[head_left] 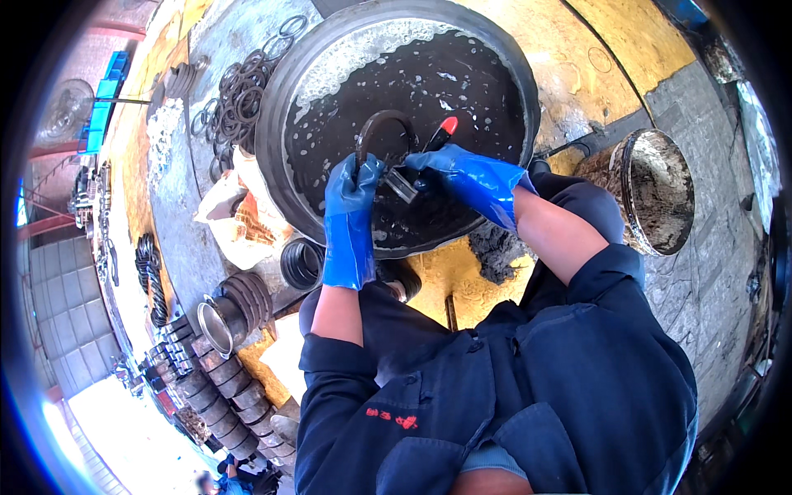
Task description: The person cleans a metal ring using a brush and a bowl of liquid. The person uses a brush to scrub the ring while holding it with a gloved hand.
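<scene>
A worker's blue-gloved left hand pinches the side of a dark, wet-looking ring, which arches up from the fingers above a wide black basin. The right hand, also gloved in blue, closes around a red-tipped black handle; whether its fingers also press the ring is too hidden to tell. Between the gloves, a shiny metal piece slants downward, its upper end obscured.

Beneath the grip, pale foam rims the basin's black liquid. To the left of the grip lie a heap of black rings and a crumpled plastic bag, with blue crates farther out. To its right, a stained drum gapes on the yellow-and-grey floor. Nearer the wearer, red embroidered characters mark the navy jacket.
</scene>
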`<control>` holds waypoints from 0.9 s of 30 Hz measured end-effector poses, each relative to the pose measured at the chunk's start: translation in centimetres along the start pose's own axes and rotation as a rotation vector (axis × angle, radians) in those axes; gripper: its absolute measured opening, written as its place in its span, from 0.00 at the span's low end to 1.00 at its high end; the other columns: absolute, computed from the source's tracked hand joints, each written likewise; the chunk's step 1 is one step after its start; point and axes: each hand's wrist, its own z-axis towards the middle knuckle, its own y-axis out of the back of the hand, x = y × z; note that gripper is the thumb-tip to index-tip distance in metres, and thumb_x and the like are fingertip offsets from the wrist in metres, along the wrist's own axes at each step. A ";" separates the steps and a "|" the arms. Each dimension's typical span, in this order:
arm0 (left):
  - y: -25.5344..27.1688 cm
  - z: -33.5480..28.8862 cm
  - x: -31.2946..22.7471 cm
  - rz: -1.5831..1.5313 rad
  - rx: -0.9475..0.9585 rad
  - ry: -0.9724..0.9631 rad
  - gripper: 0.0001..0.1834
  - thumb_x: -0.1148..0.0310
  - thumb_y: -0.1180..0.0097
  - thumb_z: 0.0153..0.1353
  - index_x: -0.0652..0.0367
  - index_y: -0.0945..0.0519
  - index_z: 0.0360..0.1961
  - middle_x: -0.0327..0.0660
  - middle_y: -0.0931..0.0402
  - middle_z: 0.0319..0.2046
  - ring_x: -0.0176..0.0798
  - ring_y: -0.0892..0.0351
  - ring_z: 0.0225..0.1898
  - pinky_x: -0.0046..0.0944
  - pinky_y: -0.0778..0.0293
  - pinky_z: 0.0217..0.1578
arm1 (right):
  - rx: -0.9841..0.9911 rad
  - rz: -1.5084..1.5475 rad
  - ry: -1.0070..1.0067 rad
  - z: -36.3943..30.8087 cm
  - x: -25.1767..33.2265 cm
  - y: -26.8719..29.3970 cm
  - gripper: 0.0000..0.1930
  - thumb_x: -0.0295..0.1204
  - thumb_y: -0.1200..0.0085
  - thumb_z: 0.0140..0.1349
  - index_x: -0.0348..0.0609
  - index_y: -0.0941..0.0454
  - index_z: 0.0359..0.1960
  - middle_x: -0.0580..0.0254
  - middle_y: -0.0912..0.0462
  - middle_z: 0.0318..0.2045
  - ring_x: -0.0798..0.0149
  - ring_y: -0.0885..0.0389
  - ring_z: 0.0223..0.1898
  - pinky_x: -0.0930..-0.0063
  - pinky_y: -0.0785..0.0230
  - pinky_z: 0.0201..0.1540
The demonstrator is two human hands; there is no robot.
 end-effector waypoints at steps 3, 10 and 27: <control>0.3 -0.1 1.2 0.014 -0.087 -0.019 0.13 0.64 0.44 0.66 0.64 0.18 0.40 0.47 0.18 0.34 0.43 0.19 0.36 0.40 0.26 0.39 | -0.016 0.292 -0.149 -0.2 1.3 -1.9 0.16 0.42 0.44 0.65 0.43 0.17 0.43 0.66 0.19 0.27 0.73 0.24 0.27 0.79 0.30 0.35; 2.0 0.1 1.5 -0.731 -0.266 0.352 0.13 0.62 0.45 0.69 0.58 0.21 0.47 0.42 0.17 0.43 0.37 0.17 0.41 0.35 0.24 0.40 | -0.295 -0.614 0.237 0.5 3.9 0.7 0.24 0.49 0.42 0.62 0.37 0.18 0.43 0.54 0.15 0.33 0.62 0.19 0.34 0.68 0.28 0.42; 1.5 1.2 -1.5 0.403 -0.159 -0.314 0.25 0.68 0.35 0.53 0.59 0.22 0.53 0.52 0.21 0.50 0.55 0.20 0.49 0.45 0.25 0.52 | -0.123 -1.616 0.599 -1.8 5.3 -0.5 0.16 0.40 0.37 0.53 0.52 0.18 0.43 0.58 0.16 0.39 0.49 0.18 0.44 0.56 0.24 0.44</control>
